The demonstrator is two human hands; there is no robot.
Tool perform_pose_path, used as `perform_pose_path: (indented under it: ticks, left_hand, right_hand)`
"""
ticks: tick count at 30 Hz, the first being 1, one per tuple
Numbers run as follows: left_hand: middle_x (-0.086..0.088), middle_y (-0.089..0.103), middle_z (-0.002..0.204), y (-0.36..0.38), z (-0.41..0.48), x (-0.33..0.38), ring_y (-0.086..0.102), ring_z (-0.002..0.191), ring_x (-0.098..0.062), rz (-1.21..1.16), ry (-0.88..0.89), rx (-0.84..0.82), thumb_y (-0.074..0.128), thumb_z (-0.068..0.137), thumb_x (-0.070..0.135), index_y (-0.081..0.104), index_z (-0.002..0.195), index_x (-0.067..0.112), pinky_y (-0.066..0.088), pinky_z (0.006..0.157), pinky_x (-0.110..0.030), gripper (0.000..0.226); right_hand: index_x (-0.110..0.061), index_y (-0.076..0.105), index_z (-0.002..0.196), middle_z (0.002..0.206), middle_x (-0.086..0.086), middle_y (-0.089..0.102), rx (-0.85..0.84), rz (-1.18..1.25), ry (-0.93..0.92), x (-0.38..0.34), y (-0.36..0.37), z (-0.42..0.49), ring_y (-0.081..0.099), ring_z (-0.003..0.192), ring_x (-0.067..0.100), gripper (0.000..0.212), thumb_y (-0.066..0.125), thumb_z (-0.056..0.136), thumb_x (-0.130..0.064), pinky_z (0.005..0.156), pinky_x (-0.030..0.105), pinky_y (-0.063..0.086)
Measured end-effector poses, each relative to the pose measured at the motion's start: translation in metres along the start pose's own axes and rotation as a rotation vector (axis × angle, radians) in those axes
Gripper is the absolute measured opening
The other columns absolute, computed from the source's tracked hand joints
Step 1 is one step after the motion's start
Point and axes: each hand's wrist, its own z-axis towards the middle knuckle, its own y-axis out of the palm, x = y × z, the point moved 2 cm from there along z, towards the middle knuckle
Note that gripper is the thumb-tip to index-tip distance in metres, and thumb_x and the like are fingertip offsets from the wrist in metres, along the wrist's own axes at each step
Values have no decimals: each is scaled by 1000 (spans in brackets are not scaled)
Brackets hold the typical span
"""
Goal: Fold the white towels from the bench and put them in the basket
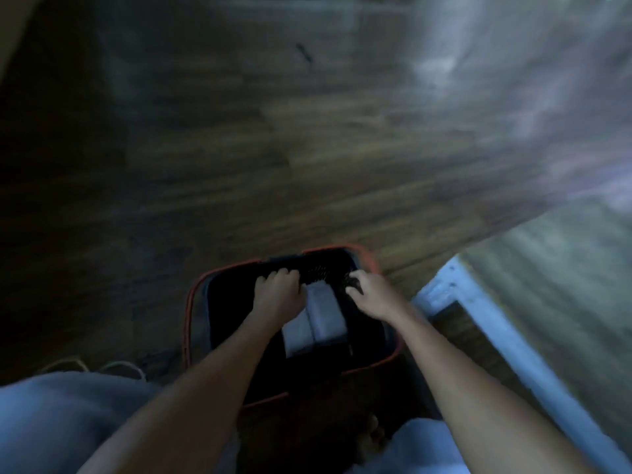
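Both reach into the basket (187, 309): our left hand (278, 294) at the folded white towels (325, 318), right hand (371, 297) beside; fingers curled, grip unclear.

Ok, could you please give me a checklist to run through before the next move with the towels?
1. Folded white towels lying inside the basket: ok.
2. Basket upright, opening facing up, over the wooden floor: ok.
3. Left hand at the basket's far side: ok.
4. Right hand over the basket beside the towels: ok.
5. What the fingers of either hand hold: cannot tell, the view is blurred.
6. Unfolded towels remaining: cannot tell, none in view.
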Motion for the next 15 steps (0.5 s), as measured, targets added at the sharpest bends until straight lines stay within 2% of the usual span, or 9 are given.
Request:
perform_pose_path:
  ticks: [2, 5, 8, 12, 15]
  left_hand:
    - [-6, 61, 107, -60, -13, 28, 58, 101, -28, 0, 75, 108, 41, 93, 36, 59, 102, 13, 42, 84, -38, 30]
    - [-6, 62, 102, -141, -44, 75, 60, 96, -28, -2, 211, 267, 40, 93, 34, 58, 95, 12, 42, 80, -36, 29]
    - [-5, 63, 100, -195, -82, 122, 61, 95, -28, -4, 343, 366, 40, 92, 35, 57, 89, 13, 43, 80, -36, 28]
    - [-7, 65, 101, -222, -122, 182, 61, 97, -30, 5, 505, 374, 39, 90, 35, 58, 91, 14, 44, 82, -37, 29]
    - [-11, 67, 102, -216, -148, 235, 62, 96, -33, 5, 626, 310, 41, 90, 35, 62, 95, 13, 45, 79, -36, 31]
  right_hand:
    - [-8, 53, 126, 124, 14, 59, 101, 62, 10, -9, -54, -39, 55, 117, 28, 36, 50, 94, -25, 95, 31, 41]
    - [-19, 57, 118, 115, 2, 63, 290, 61, 42, -20, -125, -108, 59, 108, 23, 31, 50, 92, -33, 86, 32, 47]
    - [-26, 57, 115, 111, -7, 63, 464, 25, 109, -20, -176, -180, 61, 100, 17, 28, 48, 91, -38, 78, 30, 44]
    - [-26, 58, 114, 115, -5, 64, 640, -31, 210, -1, -212, -265, 59, 106, 19, 27, 47, 91, -38, 78, 30, 44]
    - [-25, 59, 110, 115, -1, 65, 710, -36, 341, 31, -220, -323, 61, 105, 24, 25, 48, 91, -37, 80, 32, 48]
